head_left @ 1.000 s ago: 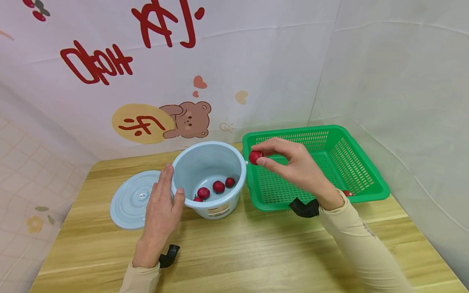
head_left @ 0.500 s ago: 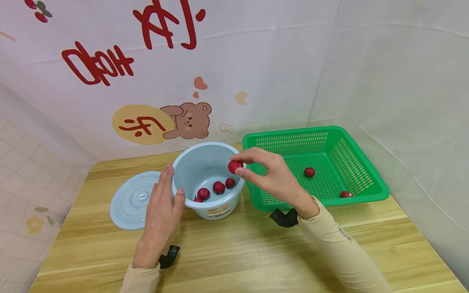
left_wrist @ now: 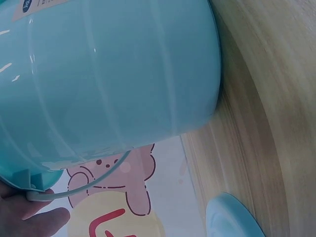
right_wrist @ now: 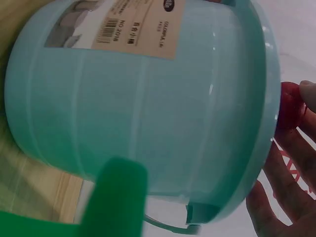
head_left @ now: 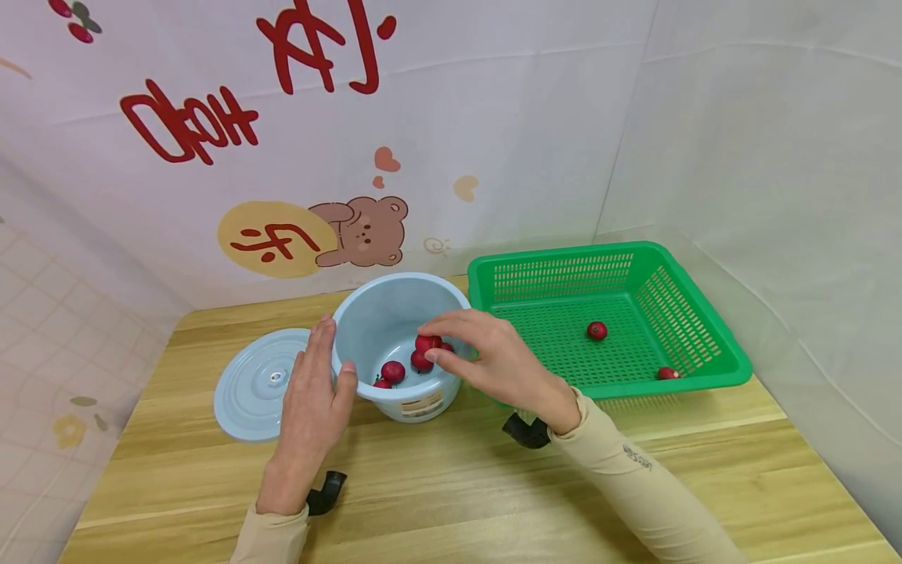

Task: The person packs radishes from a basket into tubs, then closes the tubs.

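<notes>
A light blue bucket [head_left: 366, 313] stands upright on the table with several small red radishes [head_left: 392, 372] in its bottom. My left hand [head_left: 313, 399] rests against the left side of its rim with fingers fairly straight; the left wrist view shows those fingers [left_wrist: 42, 222] beside the handle's joint. Over the bucket's right rim reaches my right hand [head_left: 503, 364], pinching a radish [head_left: 426, 343] between thumb and fingers. That same radish [right_wrist: 291, 106] appears at the bucket's mouth in the right wrist view. It partly covers the radishes below it.
Right of the bucket sits a green slotted basket [head_left: 712, 384] holding a radish [head_left: 597, 330] mid-floor and another radish [head_left: 668, 374] near its front right corner. The bucket's blue lid [head_left: 247, 392] lies on the wooden table [head_left: 437, 493] at left. A printed curtain [head_left: 535, 141] hangs behind.
My right hand has carried the radish left and down from over the green basket to inside the bucket's mouth, uncovering the radishes in the basket. My left hand has stayed put.
</notes>
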The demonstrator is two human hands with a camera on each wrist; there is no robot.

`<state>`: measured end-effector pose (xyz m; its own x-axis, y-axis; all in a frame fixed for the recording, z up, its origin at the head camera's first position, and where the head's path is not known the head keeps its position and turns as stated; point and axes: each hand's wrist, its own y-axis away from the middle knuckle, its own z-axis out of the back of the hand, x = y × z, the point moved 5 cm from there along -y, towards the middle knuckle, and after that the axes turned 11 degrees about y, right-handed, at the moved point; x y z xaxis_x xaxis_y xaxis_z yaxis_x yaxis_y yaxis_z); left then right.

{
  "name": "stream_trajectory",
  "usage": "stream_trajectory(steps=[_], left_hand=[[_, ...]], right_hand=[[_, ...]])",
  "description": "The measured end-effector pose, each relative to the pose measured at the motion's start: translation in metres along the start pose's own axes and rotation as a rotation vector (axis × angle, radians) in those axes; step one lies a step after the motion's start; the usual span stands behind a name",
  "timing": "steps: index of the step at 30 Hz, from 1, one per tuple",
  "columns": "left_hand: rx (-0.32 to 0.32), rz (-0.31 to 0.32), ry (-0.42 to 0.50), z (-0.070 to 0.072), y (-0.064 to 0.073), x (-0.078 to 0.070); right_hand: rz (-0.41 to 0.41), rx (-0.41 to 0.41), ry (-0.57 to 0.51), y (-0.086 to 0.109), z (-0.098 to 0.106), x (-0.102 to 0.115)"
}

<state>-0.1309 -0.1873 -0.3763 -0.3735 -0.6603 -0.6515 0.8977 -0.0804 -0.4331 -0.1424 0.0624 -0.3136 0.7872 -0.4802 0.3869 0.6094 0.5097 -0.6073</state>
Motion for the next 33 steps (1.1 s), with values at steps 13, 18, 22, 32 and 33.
stream_trajectory(steps=[13,18,22,32,33], left_hand=[[0.010,-0.005,-0.014,-0.002,-0.001,-0.002],[0.016,0.006,-0.011,-0.001,0.000,-0.002],[0.024,0.015,-0.012,-0.002,0.000,-0.001],[0.050,0.029,0.000,0.002,0.001,0.000],[0.051,0.028,0.003,0.003,0.001,0.000]], right_hand=[[0.065,0.074,0.134,-0.001,-0.017,-0.001],[0.025,0.124,0.156,-0.001,-0.019,-0.002],[-0.008,0.151,0.153,0.000,-0.018,-0.002],[-0.015,0.067,0.109,0.013,0.002,-0.003],[-0.015,0.060,0.103,0.015,0.005,-0.003]])
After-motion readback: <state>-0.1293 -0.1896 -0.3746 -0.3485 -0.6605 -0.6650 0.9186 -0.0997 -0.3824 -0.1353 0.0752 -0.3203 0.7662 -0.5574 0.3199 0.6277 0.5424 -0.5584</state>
